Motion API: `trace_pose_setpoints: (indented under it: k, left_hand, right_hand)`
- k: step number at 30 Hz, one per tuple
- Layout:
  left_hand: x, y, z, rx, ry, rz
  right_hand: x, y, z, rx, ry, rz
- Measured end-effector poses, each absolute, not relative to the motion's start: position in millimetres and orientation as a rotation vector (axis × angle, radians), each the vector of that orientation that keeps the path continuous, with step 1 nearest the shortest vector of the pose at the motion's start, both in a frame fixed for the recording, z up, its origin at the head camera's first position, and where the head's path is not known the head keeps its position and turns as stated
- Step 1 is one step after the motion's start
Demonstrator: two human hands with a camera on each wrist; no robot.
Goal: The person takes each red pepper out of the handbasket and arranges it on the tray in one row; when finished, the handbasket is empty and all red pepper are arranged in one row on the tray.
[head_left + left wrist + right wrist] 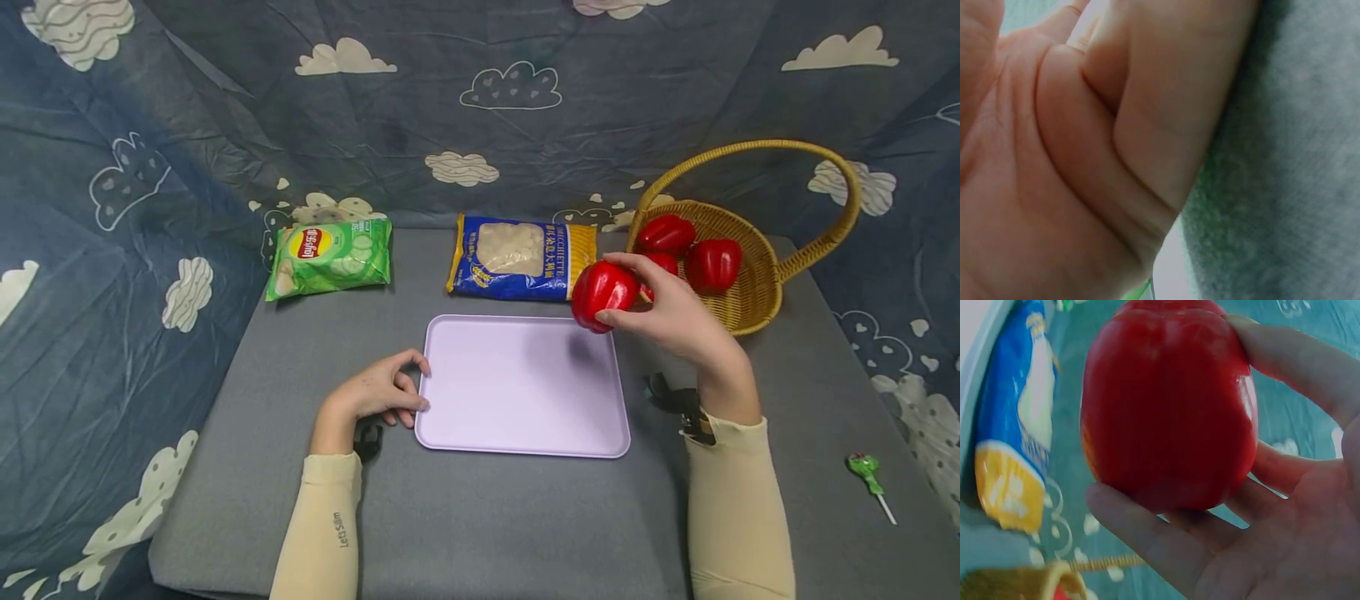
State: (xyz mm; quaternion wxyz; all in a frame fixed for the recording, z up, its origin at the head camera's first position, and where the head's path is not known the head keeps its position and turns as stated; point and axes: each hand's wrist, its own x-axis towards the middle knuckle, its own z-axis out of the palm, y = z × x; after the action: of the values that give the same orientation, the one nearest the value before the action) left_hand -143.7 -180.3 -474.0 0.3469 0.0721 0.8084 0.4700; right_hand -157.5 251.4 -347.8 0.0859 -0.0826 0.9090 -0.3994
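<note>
I'm seeing the red pepper (602, 295) hanging in the air by the far right corner of the lilac tray (517, 392), a shadow falling on that corner. The right hand (678, 321) is gripping it, thumb on one side and fingers on the other, so this grip is clamped on the pepper. The left hand (378, 390) is resting at the tray's left rim with bent fingers; I'm not able to tell whether that grip is pinching the rim or only touching it.

Just behind, the blue pasta bag (517, 250) is lying with its near right corner hidden by the pepper from my head view. Right of it, the wicker basket (767, 304) is holding more red peppers (714, 265), one partly covered by the hand, and its tall handle (761, 145) is arching over them. Farther out, a green chip bag (333, 257) is lying at the back left of the grey desk (510, 525), and a green lollipop (864, 468) is lying near the right edge. A cloud-patterned cloth (375, 125) is hanging behind everything.
</note>
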Motion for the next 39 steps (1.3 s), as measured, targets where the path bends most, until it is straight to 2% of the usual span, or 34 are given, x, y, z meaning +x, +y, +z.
trace_pose_setpoints:
  k: [14,29,39]
  left_hand:
    - [-142.3,-180.2,-473.1,0.229,2.095,1.244]
    - [-142.4,-180.0,-472.4,0.205,2.097,1.213]
    - [-142.0,-180.0,-470.8,0.202,2.094,1.216]
  right_hand:
    - [-165.2,177.0,-377.8,-0.516,2.545,-1.198]
    - [-186.2,101.5,-417.2,-0.600,2.523,-1.158]
    - [-198.0,72.2,-435.7,-0.622,2.568,-1.106]
